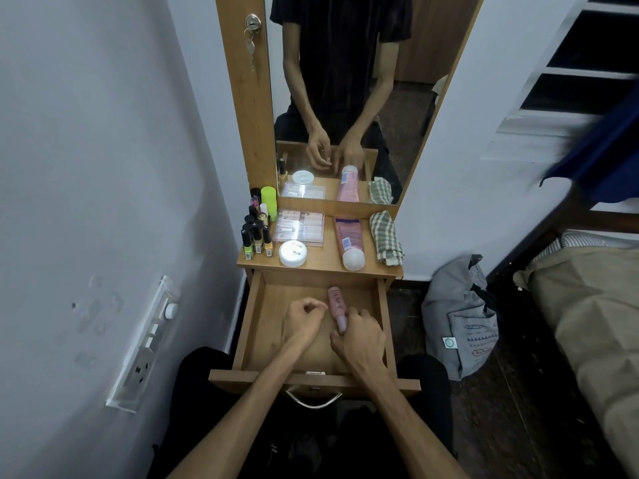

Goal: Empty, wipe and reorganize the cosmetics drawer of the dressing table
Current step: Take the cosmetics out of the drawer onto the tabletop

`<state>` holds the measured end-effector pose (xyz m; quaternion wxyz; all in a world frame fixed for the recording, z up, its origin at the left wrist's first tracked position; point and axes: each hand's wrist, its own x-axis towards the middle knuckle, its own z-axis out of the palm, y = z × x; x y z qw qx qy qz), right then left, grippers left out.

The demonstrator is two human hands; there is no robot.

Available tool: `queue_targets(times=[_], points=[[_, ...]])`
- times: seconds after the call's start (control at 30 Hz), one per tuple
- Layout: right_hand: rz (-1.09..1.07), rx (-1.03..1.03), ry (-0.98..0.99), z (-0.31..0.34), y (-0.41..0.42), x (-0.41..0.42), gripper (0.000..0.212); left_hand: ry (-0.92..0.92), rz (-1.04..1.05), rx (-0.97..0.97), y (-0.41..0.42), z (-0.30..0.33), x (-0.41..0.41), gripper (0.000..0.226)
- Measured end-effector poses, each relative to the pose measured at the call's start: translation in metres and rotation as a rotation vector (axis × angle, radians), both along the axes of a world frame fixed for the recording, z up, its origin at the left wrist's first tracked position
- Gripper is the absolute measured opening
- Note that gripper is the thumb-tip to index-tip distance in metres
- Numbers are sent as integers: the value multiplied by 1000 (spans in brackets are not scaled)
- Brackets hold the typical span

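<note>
Since small, light and smooth, pink bottle (336, 307) pinched at cap end by right hand (359, 335) near drawer (383, 305) back edge; left hand (304, 318) curled, holding nothing.

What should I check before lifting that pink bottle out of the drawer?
1. Right hand grips pink bottle: ok.
2. Left hand holds nothing: ok, curled and empty.
3. Drawer open wide: ok.
4. Other items left in drawer: none visible; under the hands, cannot tell.
5. Free spot on tabletop: ok, a gap between white jar and pink tube.
6. Cloth ready for wiping: ok, folded on tabletop.
</note>
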<state>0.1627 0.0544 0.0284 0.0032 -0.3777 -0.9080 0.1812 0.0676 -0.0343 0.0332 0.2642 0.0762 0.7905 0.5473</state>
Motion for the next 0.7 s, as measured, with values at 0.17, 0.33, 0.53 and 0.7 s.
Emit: queue_targets(times=[0.17, 0.33, 0.53, 0.7], points=[[3, -45, -126, -8, 2, 0, 52, -129, -110, -133, -12, -50, -4, 12], [9, -70, -154, -8, 7, -10, 35, -201, -124, -135, -13, -46, 1, 14], [-87, -174, -104, -2, 13, -13, 31, -223, -93, -124, -9, -55, 0, 22], [-210, -298, 74, -1, 11, 6, 38, -185, -73, -86, -12, -39, 3, 14]])
